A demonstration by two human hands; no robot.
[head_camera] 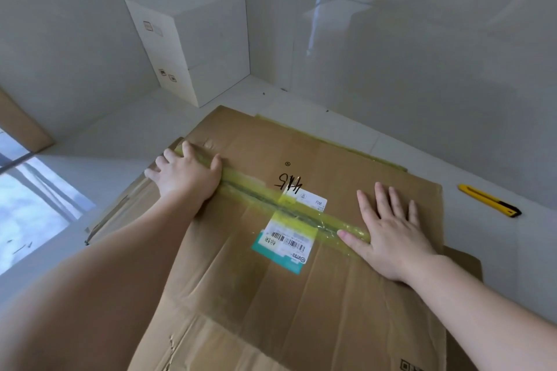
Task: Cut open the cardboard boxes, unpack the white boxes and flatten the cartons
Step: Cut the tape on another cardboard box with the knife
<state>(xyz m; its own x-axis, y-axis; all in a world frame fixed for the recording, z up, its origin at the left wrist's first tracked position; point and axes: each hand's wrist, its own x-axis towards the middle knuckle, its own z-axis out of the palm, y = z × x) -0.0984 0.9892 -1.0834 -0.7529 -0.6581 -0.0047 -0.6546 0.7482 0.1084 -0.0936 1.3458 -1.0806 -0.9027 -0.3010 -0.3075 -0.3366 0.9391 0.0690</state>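
Both forearms come in from the bottom of the view, and each hand lies flat on a carton [271, 295] pressed down on the floor [497, 250]. Left hand [184, 172] is open, fingers spread, palm on the carton's far-left part with fingertips at its left edge; it grips nothing. Right hand [391, 235] is also open and flat, thumb touching the yellow tape [250, 187] that runs along the centre seam, holding nothing. Between the hands sit a shipping label [286, 245] and black marker writing [289, 184], both on the seam area. More cardboard shows under the carton at its far edge and right corner, so probably other flattened cartons are stacked below; count cannot be told. Knife [489, 200], yellow with black tip, lies on the floor just off the carton's right edge, apart from both hands. Two white boxes [193, 39] stand stacked in the far corner against the wall [391, 39], well apart from the carton. Judgement: cutting and unpacking look done for this carton, flattening is in its last press. Another brown piece [21, 123] leans at the left wall; whether it is an unopened box cannot be told, so what remains is unclear.
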